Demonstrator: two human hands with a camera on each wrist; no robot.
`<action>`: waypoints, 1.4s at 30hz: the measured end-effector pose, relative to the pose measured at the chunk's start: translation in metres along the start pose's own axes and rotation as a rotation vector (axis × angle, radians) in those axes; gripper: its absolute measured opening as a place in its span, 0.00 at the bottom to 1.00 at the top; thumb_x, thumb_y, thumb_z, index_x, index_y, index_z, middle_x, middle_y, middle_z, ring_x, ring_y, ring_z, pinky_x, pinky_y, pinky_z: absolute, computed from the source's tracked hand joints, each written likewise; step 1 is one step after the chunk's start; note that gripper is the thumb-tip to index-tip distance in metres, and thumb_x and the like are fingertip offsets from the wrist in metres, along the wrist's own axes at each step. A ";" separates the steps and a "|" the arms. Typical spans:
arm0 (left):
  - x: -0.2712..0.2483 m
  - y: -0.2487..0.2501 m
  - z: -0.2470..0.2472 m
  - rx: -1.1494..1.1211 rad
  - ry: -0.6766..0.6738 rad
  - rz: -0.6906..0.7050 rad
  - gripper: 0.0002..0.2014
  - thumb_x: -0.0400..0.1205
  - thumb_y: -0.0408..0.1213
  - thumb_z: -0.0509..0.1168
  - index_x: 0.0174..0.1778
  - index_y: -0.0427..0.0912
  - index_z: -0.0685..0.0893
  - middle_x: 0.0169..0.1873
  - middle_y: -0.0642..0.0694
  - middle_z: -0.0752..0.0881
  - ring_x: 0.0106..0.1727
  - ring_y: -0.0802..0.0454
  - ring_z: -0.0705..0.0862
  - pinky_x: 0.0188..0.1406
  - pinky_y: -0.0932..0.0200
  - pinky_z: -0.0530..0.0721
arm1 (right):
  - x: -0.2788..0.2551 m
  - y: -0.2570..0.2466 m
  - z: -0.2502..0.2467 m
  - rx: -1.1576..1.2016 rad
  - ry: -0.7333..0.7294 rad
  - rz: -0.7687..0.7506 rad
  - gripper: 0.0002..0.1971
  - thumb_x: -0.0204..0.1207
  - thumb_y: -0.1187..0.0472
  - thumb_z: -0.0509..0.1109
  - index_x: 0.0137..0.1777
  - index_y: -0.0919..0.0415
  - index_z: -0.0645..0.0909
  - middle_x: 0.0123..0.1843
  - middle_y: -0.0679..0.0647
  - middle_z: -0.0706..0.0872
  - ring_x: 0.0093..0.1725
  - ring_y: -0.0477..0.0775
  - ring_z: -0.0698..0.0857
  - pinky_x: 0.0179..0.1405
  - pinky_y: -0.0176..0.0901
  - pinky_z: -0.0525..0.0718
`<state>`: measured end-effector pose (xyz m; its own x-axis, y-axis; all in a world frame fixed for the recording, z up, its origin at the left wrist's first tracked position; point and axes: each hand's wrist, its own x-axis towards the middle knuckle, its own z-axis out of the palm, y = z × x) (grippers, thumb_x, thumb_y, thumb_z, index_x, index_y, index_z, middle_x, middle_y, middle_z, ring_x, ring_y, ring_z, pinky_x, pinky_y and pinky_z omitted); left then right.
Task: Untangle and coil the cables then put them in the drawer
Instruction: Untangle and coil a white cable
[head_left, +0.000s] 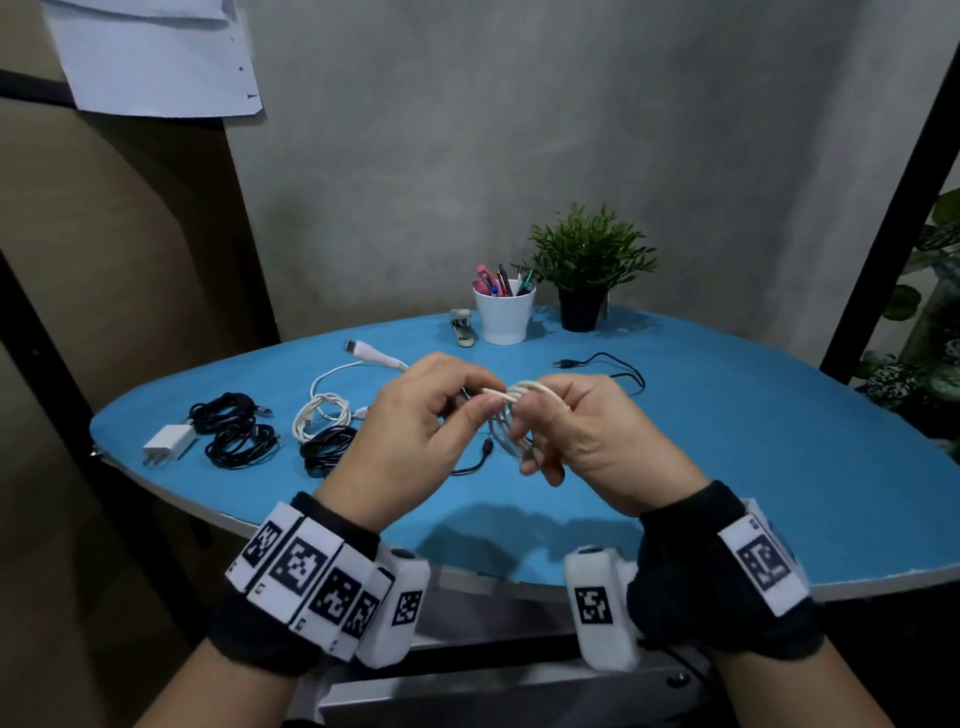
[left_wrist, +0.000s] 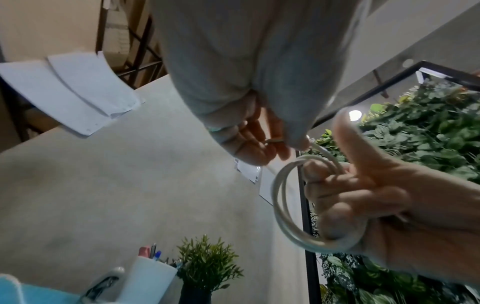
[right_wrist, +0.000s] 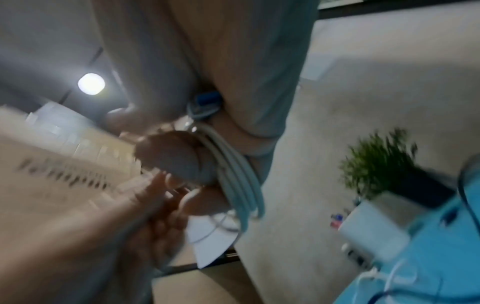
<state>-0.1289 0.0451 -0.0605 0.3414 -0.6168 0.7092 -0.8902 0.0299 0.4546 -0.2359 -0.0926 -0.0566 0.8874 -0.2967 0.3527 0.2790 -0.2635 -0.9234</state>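
Observation:
Both hands are raised above the blue table (head_left: 727, 467), holding one white cable (head_left: 519, 391) wound into small loops. My right hand (head_left: 524, 434) has its fingers curled through the coil (left_wrist: 280, 207), with the index finger sticking up in the left wrist view. My left hand (head_left: 470, 402) pinches a strand at the top of the coil (right_wrist: 239, 181). On the table to the left lie two coiled black cables (head_left: 234, 428), a black bundle (head_left: 324, 447), a loose white coil (head_left: 322, 413) and a white charger (head_left: 169, 442). A loose black cable (head_left: 610, 366) lies at the right.
A white cup of pens (head_left: 504, 314), a potted plant (head_left: 584, 270) and a stapler (head_left: 461, 326) stand at the table's back edge. A white cable with a large plug (head_left: 374, 356) lies behind my hands. A grey unit (head_left: 467, 693) sits below the near table edge.

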 end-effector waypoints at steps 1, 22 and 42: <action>-0.001 -0.003 0.001 -0.021 -0.055 -0.015 0.10 0.81 0.49 0.62 0.50 0.50 0.85 0.41 0.55 0.82 0.45 0.55 0.80 0.46 0.66 0.77 | -0.001 0.000 0.000 0.035 -0.036 0.018 0.17 0.70 0.51 0.75 0.37 0.67 0.82 0.29 0.61 0.79 0.21 0.53 0.78 0.18 0.36 0.74; -0.007 0.002 0.017 -0.022 0.047 -0.240 0.18 0.81 0.48 0.65 0.32 0.38 0.79 0.18 0.56 0.72 0.22 0.59 0.68 0.22 0.67 0.63 | -0.014 0.007 0.002 0.093 0.036 0.119 0.09 0.79 0.72 0.64 0.47 0.62 0.85 0.33 0.58 0.83 0.31 0.50 0.85 0.37 0.43 0.88; -0.015 -0.007 0.013 -0.207 0.332 -0.322 0.05 0.79 0.29 0.68 0.43 0.39 0.89 0.31 0.51 0.89 0.33 0.64 0.86 0.36 0.76 0.80 | -0.014 0.011 0.001 0.289 0.125 0.150 0.07 0.78 0.69 0.66 0.42 0.67 0.85 0.30 0.58 0.86 0.30 0.54 0.86 0.30 0.43 0.88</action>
<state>-0.1314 0.0437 -0.0818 0.6962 -0.3383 0.6331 -0.6568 0.0558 0.7520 -0.2452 -0.0903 -0.0720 0.8796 -0.4270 0.2096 0.2573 0.0566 -0.9647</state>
